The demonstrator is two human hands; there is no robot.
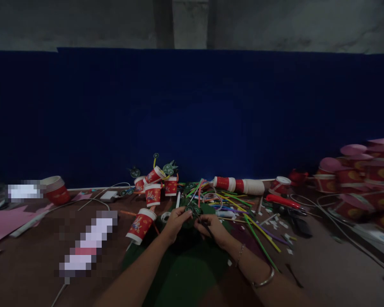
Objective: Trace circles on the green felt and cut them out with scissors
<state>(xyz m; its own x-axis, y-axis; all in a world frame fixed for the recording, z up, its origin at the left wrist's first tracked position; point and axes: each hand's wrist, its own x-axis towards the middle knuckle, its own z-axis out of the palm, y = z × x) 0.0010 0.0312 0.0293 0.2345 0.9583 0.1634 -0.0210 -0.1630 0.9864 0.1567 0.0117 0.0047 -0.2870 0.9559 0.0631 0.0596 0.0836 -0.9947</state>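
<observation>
The left hand [176, 221] has its fingers bunched together, pinching a small green piece [189, 216] from its left side. The right hand [213, 228], just beside it, is closed around a thin dark tool [202, 221] whose tip meets the piece. In the dim light I cannot tell what kind of tool it is. A bangle [264, 280] sits on the right wrist.

Both hands hover over a dark green sheet [179, 273] that lies on the brown tabletop [323, 264] and runs back towards the person. Just left of the left hand a red printed paper cup [141, 226] lies tilted on its side, and a small tape roll [165, 216] is close by. Beyond the hands stands a cluster of red cups [153, 189] with green cut-outs on sticks poking up from it. To the right of the right hand, coloured straws [243, 211] fan out across the tabletop, with white paper scraps [275, 222] and a red-handled cutter [281, 200] past them. Behind the straws lies a sleeve of stacked cups [240, 185]. Far to the right is a heap of cups with pink lids [365, 179]. Far to the left are pink paper [6, 221] and a white cable [92, 200].

A deep blue backdrop [192, 115] rises behind the tabletop, with a grey wall [275, 21] above it. The room is dark.

The green piece looks small, rounded and darker than the sheet; finer detail is lost
</observation>
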